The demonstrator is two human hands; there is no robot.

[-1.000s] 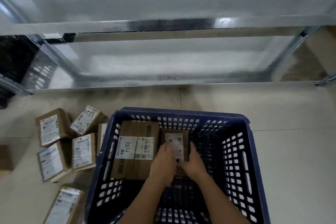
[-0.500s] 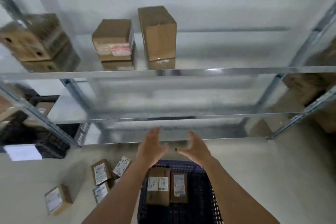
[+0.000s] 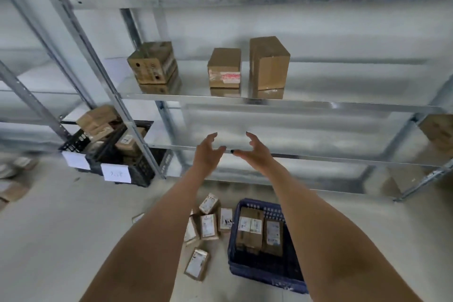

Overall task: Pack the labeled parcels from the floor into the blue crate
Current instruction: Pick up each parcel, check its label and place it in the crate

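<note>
The blue crate (image 3: pixel 266 273) stands on the floor at the lower middle, far below my hands. Two labeled brown parcels lie flat inside it: a wide one (image 3: pixel 249 229) and a narrower one (image 3: pixel 273 236) to its right. Several labeled parcels (image 3: pixel 208 226) lie scattered on the floor left of the crate, one (image 3: pixel 197 263) nearest me. My left hand (image 3: pixel 208 152) and my right hand (image 3: pixel 253 151) are raised in front of the metal shelf, fingers spread, palms facing each other, holding nothing.
A metal shelving rack (image 3: pixel 269 102) fills the view ahead, with three brown boxes (image 3: pixel 269 66) on its middle shelf. A black crate (image 3: pixel 117 154) full of boxes, with white paper tags, sits at the lower left. Bare floor lies to the left.
Both hands left the narrow parcel in the crate and rose empty. The view lifted from the crate to the shelves, so the crate now looks small and low.
</note>
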